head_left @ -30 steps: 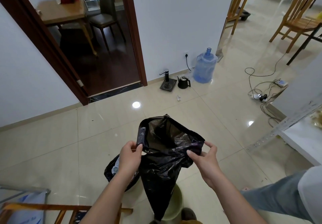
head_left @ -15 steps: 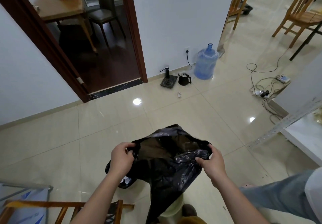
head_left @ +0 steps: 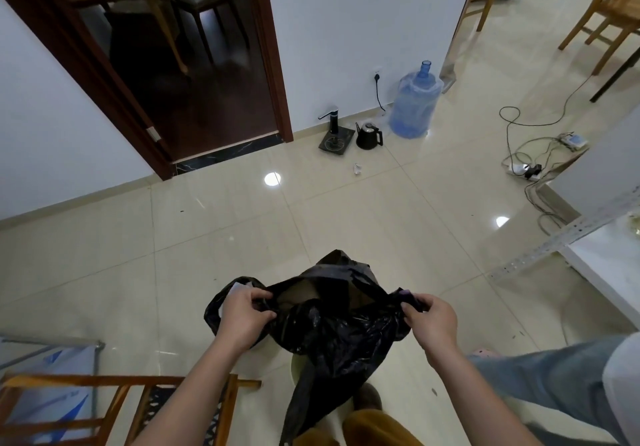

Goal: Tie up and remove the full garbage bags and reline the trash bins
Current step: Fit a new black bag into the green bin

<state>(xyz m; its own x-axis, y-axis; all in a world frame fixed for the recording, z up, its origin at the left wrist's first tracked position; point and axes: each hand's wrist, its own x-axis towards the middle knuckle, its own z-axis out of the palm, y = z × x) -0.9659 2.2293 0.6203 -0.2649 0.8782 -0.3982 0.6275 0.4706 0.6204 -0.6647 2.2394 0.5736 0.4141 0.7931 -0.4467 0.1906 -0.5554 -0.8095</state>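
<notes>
A fresh black garbage bag hangs open in front of me, its mouth spread wide. My left hand grips the left edge of the mouth and my right hand pinches the right edge. Directly under the bag, a pale green trash bin shows only a sliver of its rim. A second black bag, full, sits on the floor behind my left hand, with white paper showing at its top.
A wooden chair frame stands at the lower left. A person in jeans is at the right. By the far wall are a blue water jug, a black kettle and a water pump base. Cables lie at right.
Both hands lowered the open bag toward the bin and pulled its mouth wider apart. The camera tilted further down.
</notes>
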